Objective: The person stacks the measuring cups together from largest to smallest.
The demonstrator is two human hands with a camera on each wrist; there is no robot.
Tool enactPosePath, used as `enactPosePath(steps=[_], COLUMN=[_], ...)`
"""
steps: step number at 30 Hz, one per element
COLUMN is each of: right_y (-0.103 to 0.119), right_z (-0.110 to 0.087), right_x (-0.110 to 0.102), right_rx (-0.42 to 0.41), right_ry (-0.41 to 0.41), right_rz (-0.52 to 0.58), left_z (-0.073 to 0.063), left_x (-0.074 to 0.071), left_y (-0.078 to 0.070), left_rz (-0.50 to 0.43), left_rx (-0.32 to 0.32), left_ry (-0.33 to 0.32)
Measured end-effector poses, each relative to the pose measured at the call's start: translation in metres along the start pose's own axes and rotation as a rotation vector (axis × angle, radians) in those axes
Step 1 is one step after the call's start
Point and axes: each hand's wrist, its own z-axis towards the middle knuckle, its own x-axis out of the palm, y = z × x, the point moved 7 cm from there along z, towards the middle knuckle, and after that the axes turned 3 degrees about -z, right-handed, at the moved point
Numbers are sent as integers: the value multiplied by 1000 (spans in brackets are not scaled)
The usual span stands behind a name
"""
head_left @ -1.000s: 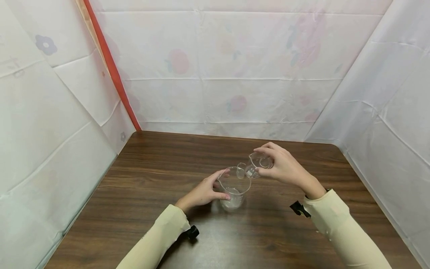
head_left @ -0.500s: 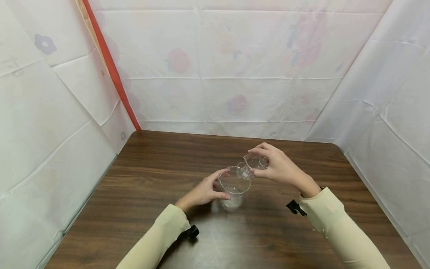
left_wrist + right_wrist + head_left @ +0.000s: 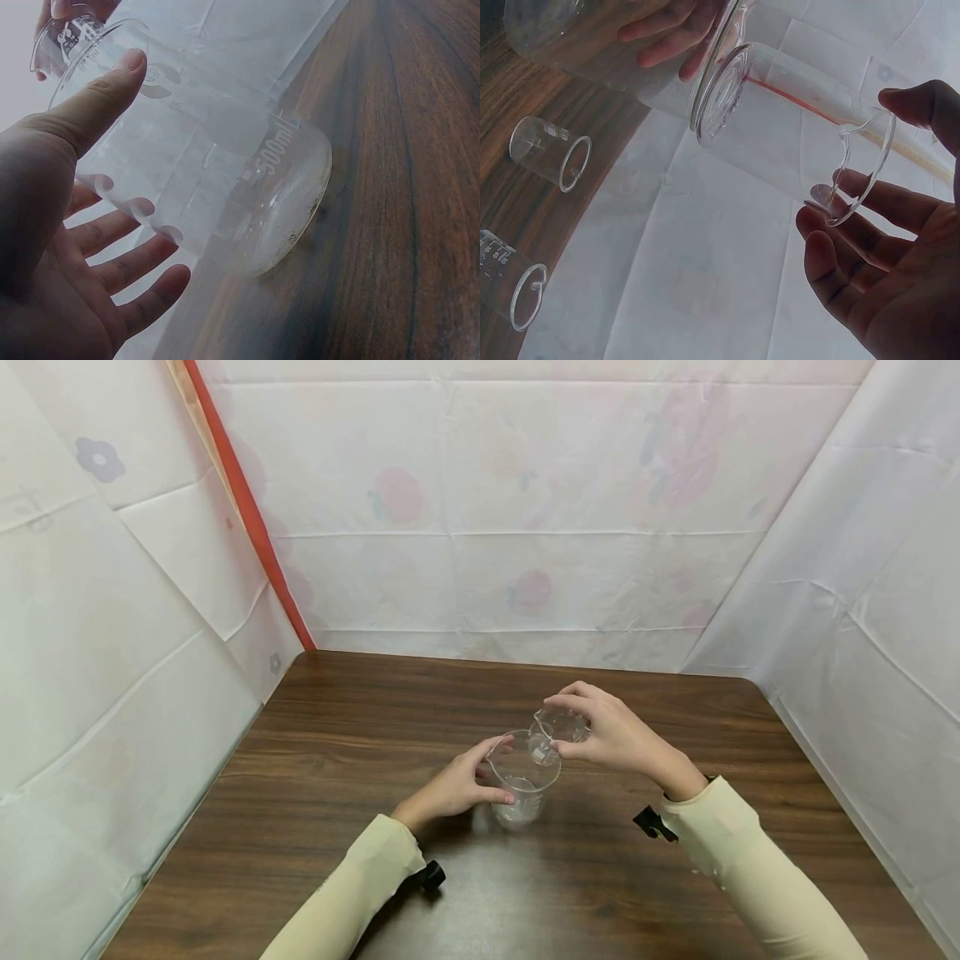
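A large clear glass beaker (image 3: 519,808) stands upright on the brown wood-grain table, with a 500 ml mark showing in the left wrist view. My left hand (image 3: 452,789) holds its left side, thumb in front and fingers spread behind. My right hand (image 3: 613,733) pinches a smaller glass beaker (image 3: 780,124) near its rim between thumb and fingers. The smaller beaker is empty-looking, and its base is at the large beaker's mouth, on the right side. Whether the base touches the rim I cannot tell.
Two more small beakers, one (image 3: 546,154) and another (image 3: 510,281), stand on the table (image 3: 360,718) in the right wrist view. White patterned cloth (image 3: 480,510) hangs along the back and both sides.
My right hand has moved left with the smaller beaker, bringing it from beside the large beaker to over its mouth. My left hand and the large beaker have stayed put.
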Motion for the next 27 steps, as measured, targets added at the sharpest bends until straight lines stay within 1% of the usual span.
enactPosePath(steps=[7, 15, 27], right_y=[3, 5, 5], right_z=[1, 2, 4], right_x=[5, 10, 19], right_rx=[-5, -6, -39], right_ry=[28, 56, 75], right_rz=[21, 39, -13], left_z=[0, 0, 1], left_x=[0, 1, 1], left_y=[0, 0, -1], left_rz=[-4, -9, 5], left_rx=[6, -8, -1], left_ry=[4, 2, 6])
